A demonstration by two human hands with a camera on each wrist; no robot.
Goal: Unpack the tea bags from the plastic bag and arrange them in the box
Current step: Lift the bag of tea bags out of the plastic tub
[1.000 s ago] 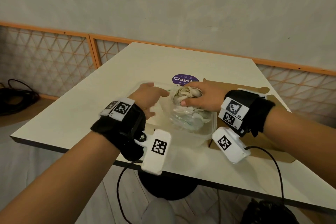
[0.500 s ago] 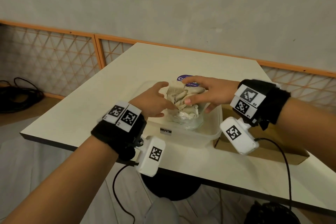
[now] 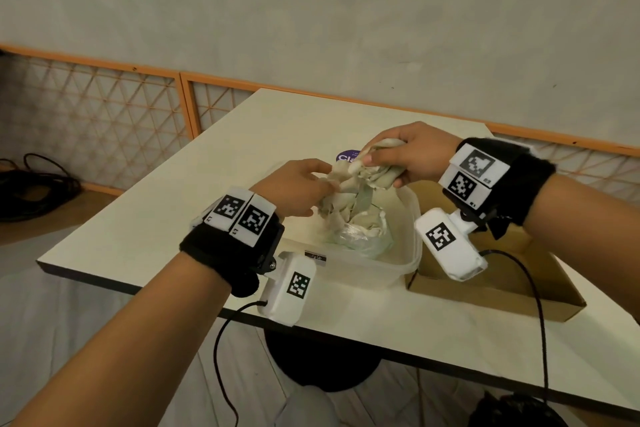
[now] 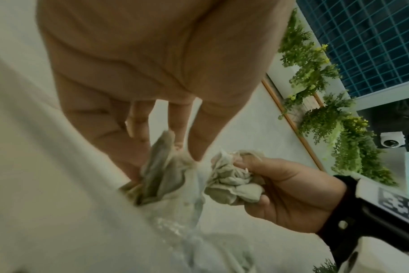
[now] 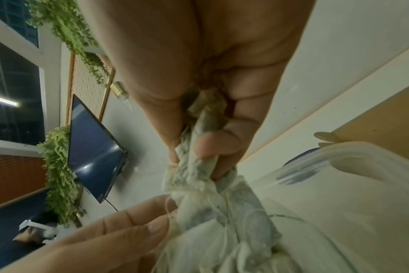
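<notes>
A clump of pale tea bags (image 3: 356, 198) (image 4: 166, 177) (image 5: 213, 208) hangs above a clear plastic bag (image 3: 360, 239) that sits in a translucent plastic box (image 3: 408, 215). My right hand (image 3: 405, 159) (image 4: 276, 184) grips a bunch of the tea bags from above, lifted over the box. My left hand (image 3: 298, 187) (image 5: 119, 227) pinches the lower left part of the clump between thumb and fingers (image 4: 140, 133). Strings trail between the two bunches.
The box stands near the front edge of a cream table (image 3: 156, 218). A flat brown cardboard tray (image 3: 512, 274) lies right of the box. A purple round sticker (image 3: 346, 157) shows behind the hands. Cables lie on the floor at left (image 3: 34, 187).
My right hand has risen with a bunch of tea bags, pulling them up out of the plastic bag. My left hand has closed onto the clump's lower part.
</notes>
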